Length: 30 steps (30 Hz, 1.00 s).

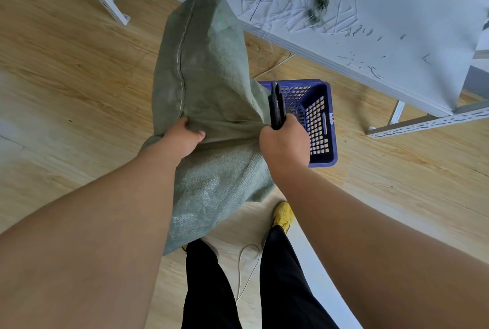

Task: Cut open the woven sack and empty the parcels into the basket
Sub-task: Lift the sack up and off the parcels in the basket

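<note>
Green woven sack (pixel 211 106) is bunched mid-body in both fists, probably so it hangs over the floor. Left hand (pixel 182 138) clamps fabric; right hand (pixel 284 143) pinches fabric plus a black cutter (pixel 275 106), blade away from the body. Purple basket (pixel 321 122) waits just beyond, looks empty, under the littered white table (pixel 397 45).

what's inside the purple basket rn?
No parcels show in the purple basket: only its perforated walls and part of the floor. The green woven sack, gripped by both hands, and the black cutter in the right hand hide its left side.
</note>
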Tool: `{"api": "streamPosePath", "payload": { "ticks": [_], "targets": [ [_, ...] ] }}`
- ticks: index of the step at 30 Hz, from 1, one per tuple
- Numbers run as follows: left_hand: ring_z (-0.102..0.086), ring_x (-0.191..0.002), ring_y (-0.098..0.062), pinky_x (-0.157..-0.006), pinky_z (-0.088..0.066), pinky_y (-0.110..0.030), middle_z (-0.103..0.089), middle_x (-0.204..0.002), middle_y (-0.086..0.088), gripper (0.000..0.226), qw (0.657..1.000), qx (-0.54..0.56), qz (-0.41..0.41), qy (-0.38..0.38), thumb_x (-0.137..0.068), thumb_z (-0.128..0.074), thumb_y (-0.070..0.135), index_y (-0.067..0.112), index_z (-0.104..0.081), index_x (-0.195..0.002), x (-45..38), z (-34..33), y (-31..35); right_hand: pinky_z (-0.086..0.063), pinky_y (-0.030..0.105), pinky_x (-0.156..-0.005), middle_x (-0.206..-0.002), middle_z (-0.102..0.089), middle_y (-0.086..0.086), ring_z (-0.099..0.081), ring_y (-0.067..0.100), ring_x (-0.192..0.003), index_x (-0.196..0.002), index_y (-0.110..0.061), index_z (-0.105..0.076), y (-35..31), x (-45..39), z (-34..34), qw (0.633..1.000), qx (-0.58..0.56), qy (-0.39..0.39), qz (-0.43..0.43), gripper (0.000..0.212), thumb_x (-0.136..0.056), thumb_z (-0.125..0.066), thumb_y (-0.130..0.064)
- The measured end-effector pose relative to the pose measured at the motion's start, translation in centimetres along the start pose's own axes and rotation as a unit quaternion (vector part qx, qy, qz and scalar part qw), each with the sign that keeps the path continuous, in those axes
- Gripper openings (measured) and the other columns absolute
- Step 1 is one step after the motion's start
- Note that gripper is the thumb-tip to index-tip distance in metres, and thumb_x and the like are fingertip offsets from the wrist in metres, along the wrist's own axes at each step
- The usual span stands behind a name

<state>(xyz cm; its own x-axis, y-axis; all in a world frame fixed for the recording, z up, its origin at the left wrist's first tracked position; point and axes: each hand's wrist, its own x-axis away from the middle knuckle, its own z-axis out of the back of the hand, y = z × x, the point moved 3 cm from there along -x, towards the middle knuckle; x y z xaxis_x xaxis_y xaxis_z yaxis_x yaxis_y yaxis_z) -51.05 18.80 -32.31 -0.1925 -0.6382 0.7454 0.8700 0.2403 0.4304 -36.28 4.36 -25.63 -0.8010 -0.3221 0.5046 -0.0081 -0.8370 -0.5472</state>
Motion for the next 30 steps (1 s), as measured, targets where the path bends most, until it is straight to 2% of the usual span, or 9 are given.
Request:
{"api": "streamPosePath", "payload": {
  "ticks": [4,7,9,13,17,22,24,27,30],
  "targets": [
    [-0.039,-0.135,-0.031,-0.108,-0.03,-0.031,-0.04,-0.149,-0.014,0.06,1.0,-0.016,0.017,0.017,-0.095,-0.058,0.024,0.007,-0.034,-0.147,0.8,-0.7,-0.3,-0.049,0.034,-0.057,-0.074,-0.056,-0.003,-0.056,0.02,-0.069,-0.088,-0.018,-0.055,1.4,-0.2,0.4,1.0,-0.001,0.003,-0.013,0.015,-0.074,-0.048,-0.016],
    [-0.057,-0.114,-0.029,-0.092,-0.042,-0.029,-0.061,-0.127,-0.013,0.039,0.99,0.035,0.003,0.14,-0.089,-0.067,0.023,0.011,-0.06,-0.125,1.1,0.2,-1.1,-0.041,0.03,-0.053,-0.072,-0.053,-0.003,-0.052,0.017,-0.065,-0.087,-0.016,-0.053,2.4,-0.3,0.6,1.0,0.013,-0.004,-0.019,0.012,-0.076,-0.049,-0.014],
    [-0.064,-0.097,-0.026,-0.078,-0.046,-0.027,-0.067,-0.108,-0.008,0.023,0.973,0.098,0.008,0.209,-0.084,-0.072,0.02,0.014,-0.064,-0.105,1.4,1.2,-1.1,-0.04,0.029,-0.051,-0.073,-0.053,-0.002,-0.052,0.017,-0.064,-0.088,-0.016,-0.053,2.7,-0.3,0.4,0.999,0.037,-0.036,-0.018,0.013,-0.076,-0.05,-0.014],
    [-0.067,-0.095,-0.026,-0.083,-0.056,-0.04,-0.07,-0.105,-0.007,0.033,0.973,0.158,-0.05,0.163,-0.078,-0.072,0.014,0.015,-0.064,-0.111,2.1,1.3,2.9,-0.053,0.034,-0.059,-0.077,-0.057,0.001,-0.059,0.021,-0.07,-0.093,-0.018,-0.052,2.5,-0.1,-0.1,0.992,0.059,-0.11,0.016,0.019,-0.075,-0.051,-0.012],
    [-0.06,-0.082,-0.011,-0.074,-0.044,-0.02,-0.064,-0.093,0.009,0.035,0.975,0.133,-0.14,0.113,-0.087,-0.063,0.016,0.02,-0.064,-0.121,3.5,0.3,8.7,-0.057,0.047,-0.076,-0.084,-0.064,0.005,-0.066,0.029,-0.081,-0.087,-0.024,-0.053,2.5,-0.6,1.1,0.988,-0.003,-0.154,0.025,0.015,-0.079,-0.06,-0.013],
    [-0.055,-0.093,-0.011,-0.078,-0.038,-0.019,-0.06,-0.11,0.006,0.034,0.962,0.095,-0.226,0.123,-0.094,-0.056,0.017,0.024,-0.061,-0.127,5.6,-0.3,14.1,-0.056,0.048,-0.085,-0.081,-0.063,0.005,-0.061,0.025,-0.073,-0.099,-0.021,-0.064,3.9,-1.2,4.6,0.966,-0.141,-0.213,-0.035,0.021,-0.082,-0.064,-0.009],
    [-0.055,-0.096,-0.011,-0.081,-0.039,-0.019,-0.062,-0.118,0.004,0.032,0.957,0.08,-0.25,0.122,-0.094,-0.055,0.015,0.023,-0.063,-0.124,6.5,-1.0,15.6,-0.056,0.042,-0.075,-0.081,-0.064,0.0,-0.06,0.022,-0.069,-0.106,-0.022,-0.063,3.6,-1.3,6.5,0.976,-0.151,-0.154,-0.008,0.026,-0.083,-0.06,-0.009],
    [-0.054,-0.098,-0.008,-0.085,-0.038,-0.017,-0.061,-0.111,0.009,0.029,0.944,0.071,-0.296,0.127,-0.093,-0.055,0.011,0.022,-0.067,-0.118,8.4,-2.2,17.9,-0.049,0.03,-0.063,-0.097,-0.063,-0.008,-0.056,0.013,-0.072,-0.108,-0.025,-0.06,1.0,-1.8,10.6,0.984,-0.145,0.039,0.1,0.031,-0.082,-0.054,-0.01],
    [-0.054,-0.098,-0.007,-0.087,-0.039,-0.019,-0.061,-0.109,0.01,0.027,0.93,0.054,-0.345,0.117,-0.093,-0.057,0.009,0.02,-0.069,-0.114,10.4,-2.7,21.9,-0.035,0.007,-0.072,-0.14,-0.045,-0.014,-0.045,-0.008,-0.095,-0.133,-0.026,-0.05,-3.0,-3.0,13.9,0.967,-0.109,0.045,0.227,0.056,-0.081,-0.054,-0.007]
  ]
}}
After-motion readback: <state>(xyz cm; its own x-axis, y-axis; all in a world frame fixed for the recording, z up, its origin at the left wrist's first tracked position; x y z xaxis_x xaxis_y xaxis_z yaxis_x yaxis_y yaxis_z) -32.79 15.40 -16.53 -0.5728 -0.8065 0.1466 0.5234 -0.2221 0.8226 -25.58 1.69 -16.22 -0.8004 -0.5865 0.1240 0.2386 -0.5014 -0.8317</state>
